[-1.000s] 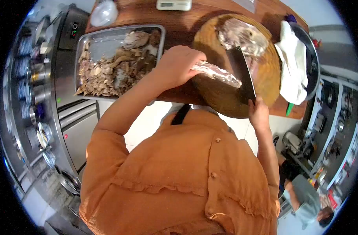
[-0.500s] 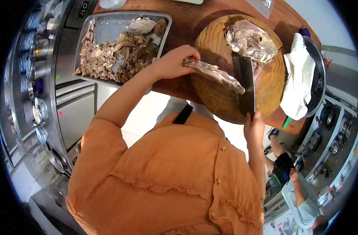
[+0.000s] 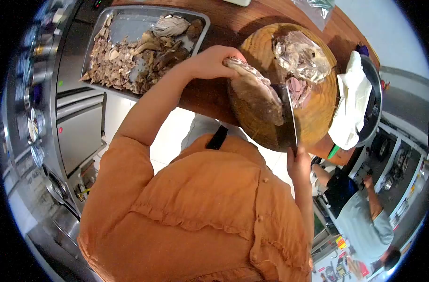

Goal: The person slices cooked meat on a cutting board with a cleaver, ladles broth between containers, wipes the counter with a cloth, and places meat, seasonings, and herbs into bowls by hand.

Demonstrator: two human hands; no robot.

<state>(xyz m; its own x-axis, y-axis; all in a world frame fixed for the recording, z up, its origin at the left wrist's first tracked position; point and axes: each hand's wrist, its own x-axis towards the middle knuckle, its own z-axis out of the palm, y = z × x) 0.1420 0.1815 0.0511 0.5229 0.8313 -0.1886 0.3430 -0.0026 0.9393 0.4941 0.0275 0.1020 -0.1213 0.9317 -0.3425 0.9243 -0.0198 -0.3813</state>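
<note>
My left hand (image 3: pixel 221 62) is closed on the far end of a thick slab of meat (image 3: pixel 257 94), which it holds slanted over the round wooden chopping board (image 3: pixel 318 115). My right hand (image 3: pixel 298 162) grips the handle of a cleaver (image 3: pixel 288 127) at the board's near edge. The cleaver's broad blade stands beside the slab's right end; whether the two touch I cannot tell. Just right of the blade lie pinkish cut pieces of meat (image 3: pixel 298 91). A larger pale chunk of meat (image 3: pixel 303 55) rests at the far side of the board.
A grey tray (image 3: pixel 206 35) of sliced meat stands on the wooden table at left. To the right, a white cloth (image 3: pixel 351 105) hangs over a dark basin (image 3: pixel 375 101), with a green handle (image 3: pixel 334 151) below it. A person (image 3: pixel 365 225) is at the lower right, near shelves.
The slab has turned, so its broad brownish face shows instead of its narrow edge. The cleaver has shifted slightly left, uncovering the pink pieces. The other person has changed posture.
</note>
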